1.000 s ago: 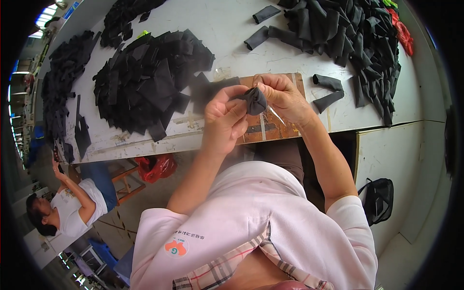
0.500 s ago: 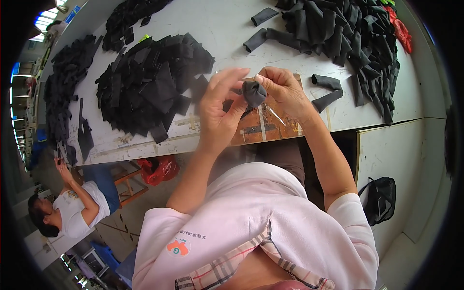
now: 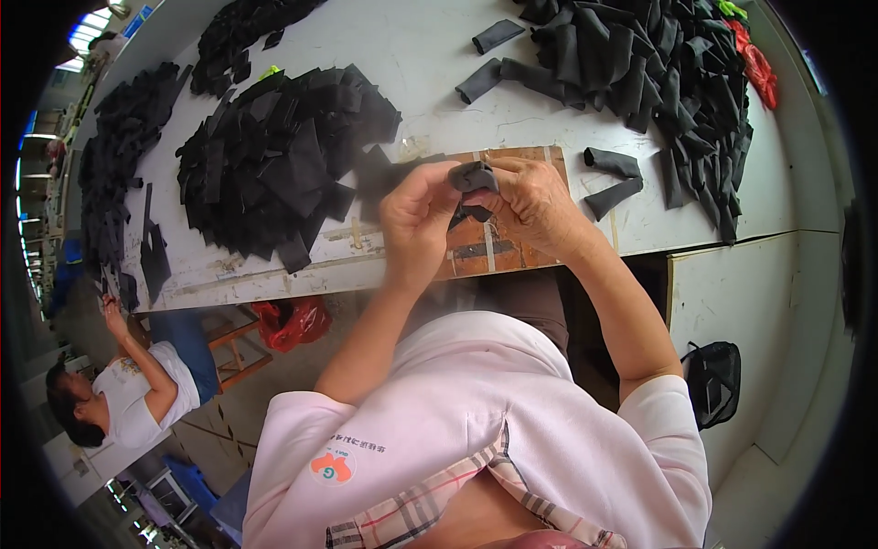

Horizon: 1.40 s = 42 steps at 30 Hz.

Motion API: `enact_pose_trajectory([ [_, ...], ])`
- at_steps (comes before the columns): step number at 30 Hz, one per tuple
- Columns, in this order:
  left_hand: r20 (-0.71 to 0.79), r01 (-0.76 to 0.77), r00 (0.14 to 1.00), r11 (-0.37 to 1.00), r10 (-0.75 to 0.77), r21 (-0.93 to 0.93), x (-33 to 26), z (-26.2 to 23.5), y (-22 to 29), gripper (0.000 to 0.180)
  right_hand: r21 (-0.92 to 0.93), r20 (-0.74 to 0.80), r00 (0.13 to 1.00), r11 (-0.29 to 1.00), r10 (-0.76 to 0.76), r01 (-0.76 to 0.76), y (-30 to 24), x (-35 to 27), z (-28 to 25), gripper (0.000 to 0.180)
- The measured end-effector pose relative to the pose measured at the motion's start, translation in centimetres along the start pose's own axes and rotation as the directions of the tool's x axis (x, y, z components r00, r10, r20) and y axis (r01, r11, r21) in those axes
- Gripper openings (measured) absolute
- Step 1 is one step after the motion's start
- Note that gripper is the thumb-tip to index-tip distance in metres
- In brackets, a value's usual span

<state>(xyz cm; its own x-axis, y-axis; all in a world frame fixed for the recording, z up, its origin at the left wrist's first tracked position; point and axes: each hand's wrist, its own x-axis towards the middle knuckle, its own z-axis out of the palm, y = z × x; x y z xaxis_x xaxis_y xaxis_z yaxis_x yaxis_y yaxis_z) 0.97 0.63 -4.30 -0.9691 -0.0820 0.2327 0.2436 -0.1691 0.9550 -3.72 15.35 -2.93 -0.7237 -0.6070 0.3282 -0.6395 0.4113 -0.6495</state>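
A small black fabric tube is held up between my two hands, its top edge folded and bunched. My left hand pinches it from the left with thumb and fingers. From the right, my right hand grips the same cloth with curled fingers. Beneath them lies a brown wooden board with pale tape strips, at the table's near edge. Another bit of dark cloth hangs just below the held piece; I cannot tell whether it is part of it. Two black tubes lie to the right of the board.
A heap of flat black cloth pieces covers the left of the white table. Black fabric tubes pile up at the far right, beside a red bag. Far left, a co-worker sits handling dark strips. A black bag hangs at lower right.
My left fingers have closed in on the cloth, and my right hand has come lower around it. The bunched ball now shows an open fold. A thin metal tool on the board no longer shows.
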Motion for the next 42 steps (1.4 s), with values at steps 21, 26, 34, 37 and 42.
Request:
enact_pose_trajectory([
  [21, 0.296, -0.123, 0.954, 0.968, 0.054, 0.221, 3.3, 1.1, 3.3, 0.022, 0.279, -0.120, 0.986, 0.957, 0.119, -0.082, -0.6, -0.4, 0.8, 0.022],
  [26, 0.305, -0.066, 0.952, 0.962, -0.019, 0.265, 2.8, 0.1, 1.0, 0.020, 0.200, -0.240, 0.970, 0.980, 0.034, 0.015, 1.6, -1.1, 3.5, 0.015],
  [34, 0.185, -0.139, 0.979, 0.941, 0.084, 0.310, 2.7, 0.8, 3.0, 0.015, 0.222, -0.172, 0.980, 0.973, 0.101, -0.062, 0.3, -1.0, 1.9, 0.012],
  [37, 0.357, -0.117, 0.934, 0.909, -0.036, 0.399, 3.3, -0.4, 2.2, 0.014, 0.221, -0.210, 0.974, 0.975, 0.080, -0.033, 0.9, -1.6, 3.4, 0.012],
  [42, 0.110, -0.092, 0.991, 0.989, 0.080, 0.115, 1.9, 1.1, 2.6, 0.013, 0.064, -0.149, 0.986, 0.996, 0.077, -0.068, 0.5, -1.5, 2.4, 0.013],
])
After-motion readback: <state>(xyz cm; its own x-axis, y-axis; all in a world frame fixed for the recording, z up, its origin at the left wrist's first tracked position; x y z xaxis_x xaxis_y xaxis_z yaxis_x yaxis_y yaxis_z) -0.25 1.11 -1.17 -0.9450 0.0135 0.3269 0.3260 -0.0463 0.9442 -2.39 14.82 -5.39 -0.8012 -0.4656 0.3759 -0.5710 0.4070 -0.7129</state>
